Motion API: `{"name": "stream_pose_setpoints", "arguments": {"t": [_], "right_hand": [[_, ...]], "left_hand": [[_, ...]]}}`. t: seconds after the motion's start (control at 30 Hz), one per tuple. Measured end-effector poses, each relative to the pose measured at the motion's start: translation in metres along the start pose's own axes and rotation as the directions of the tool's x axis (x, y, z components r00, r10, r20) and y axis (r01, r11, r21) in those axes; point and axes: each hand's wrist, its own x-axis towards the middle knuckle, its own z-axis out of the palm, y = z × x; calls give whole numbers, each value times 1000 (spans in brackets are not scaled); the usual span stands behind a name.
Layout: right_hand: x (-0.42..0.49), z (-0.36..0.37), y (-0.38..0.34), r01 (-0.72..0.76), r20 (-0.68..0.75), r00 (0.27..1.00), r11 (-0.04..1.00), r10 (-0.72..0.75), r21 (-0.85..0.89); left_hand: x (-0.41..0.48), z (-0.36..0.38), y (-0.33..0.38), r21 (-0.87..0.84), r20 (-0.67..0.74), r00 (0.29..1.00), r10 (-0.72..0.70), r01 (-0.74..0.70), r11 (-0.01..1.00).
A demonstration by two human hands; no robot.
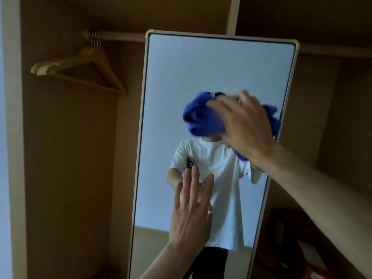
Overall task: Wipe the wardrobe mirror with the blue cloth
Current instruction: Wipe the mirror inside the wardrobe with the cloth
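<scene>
A tall mirror (211, 67) in a pale frame stands inside the wardrobe, tilted slightly. My right hand (243, 125) presses a bunched blue cloth (201, 117) against the glass in its upper right part, fingers curled over the cloth. The cloth sticks out to the left of the hand and past its right side near the frame. My left hand (191, 210) lies flat on the lower glass with straight fingers. The glass reflects a person in a white T-shirt.
Wooden hangers (84, 65) hang on the rail (120, 36) at the upper left of the brown wardrobe. A dark reddish object (291, 228) sits low on the right behind the mirror. The wardrobe's left wall is close by.
</scene>
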Motion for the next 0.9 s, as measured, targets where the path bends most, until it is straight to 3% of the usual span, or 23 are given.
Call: {"name": "stream_pose_setpoints", "arguments": {"t": [0.17, 0.4, 0.57, 0.67, 0.83, 0.9], "right_hand": [[55, -7, -1, -64, 3, 998, 998, 64, -8], [-33, 27, -53, 208, 157, 964, 976, -217, 70], [-80, 35, -59, 253, 141, 954, 963, -264, 92], [-67, 24, -47, 208, 131, 967, 974, -218, 90], [-9, 4, 1, -48, 31, 998, 999, 48, -3], [-7, 4, 0, -39, 30, 999, 999, 39, -1]], "left_hand": [[-1, 1, -2, -1, -22, 1000, 5, -5, 1000], [-6, -1, 1, -12, 23, 1000, -11, 11, 1000], [-25, 5, 3, 16, 64, 998, 1, -2, 1000], [-40, 13, 7, 19, 98, 995, 14, -16, 1000], [-51, 25, 9, 22, 108, 994, 25, -28, 999], [-52, 29, 10, 12, 94, 995, 27, -28, 1000]]}}
